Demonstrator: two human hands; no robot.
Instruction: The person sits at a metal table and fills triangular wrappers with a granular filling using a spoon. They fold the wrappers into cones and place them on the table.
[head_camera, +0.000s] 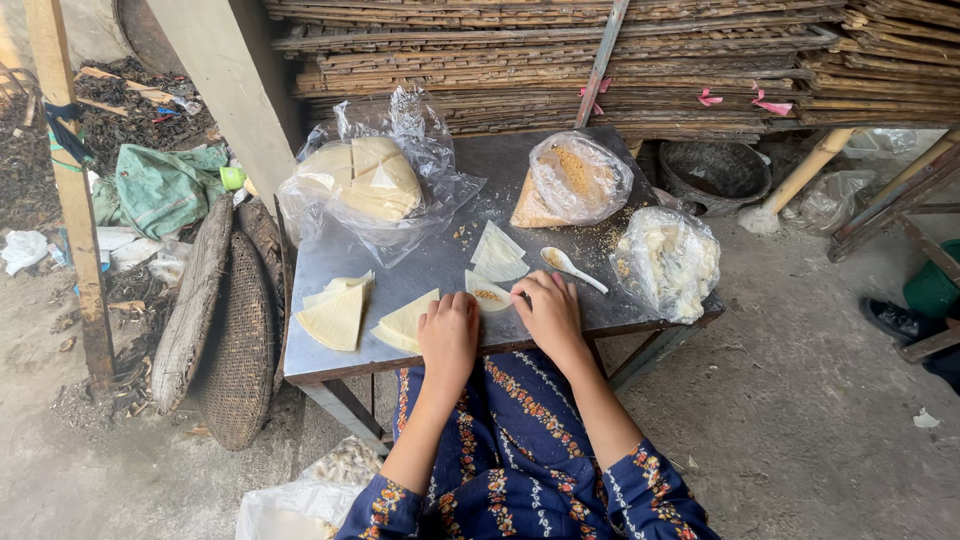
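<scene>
On a small metal table (330, 365), my left hand (447, 333) rests near the front edge, fingers curled, touching a pale triangular wrapper sheet (405, 322). My right hand (548, 311) presses down on another wrapper (487, 291) that carries a small heap of brown crumbly filling. Whether the fingers pinch the sheet is hidden. A white spoon (572, 268) lies just beyond my right hand. More triangular wrappers (497, 255) lie behind, and a small stack (336, 313) sits to the left.
A clear bag of stacked wrappers (365, 178) stands at the table's back left, a bag of brown crumbs (578, 178) at the back, a bag of white filling (667, 262) at right. Woven baskets (238, 340) lean on the left; stacked bamboo mats (560, 60) behind.
</scene>
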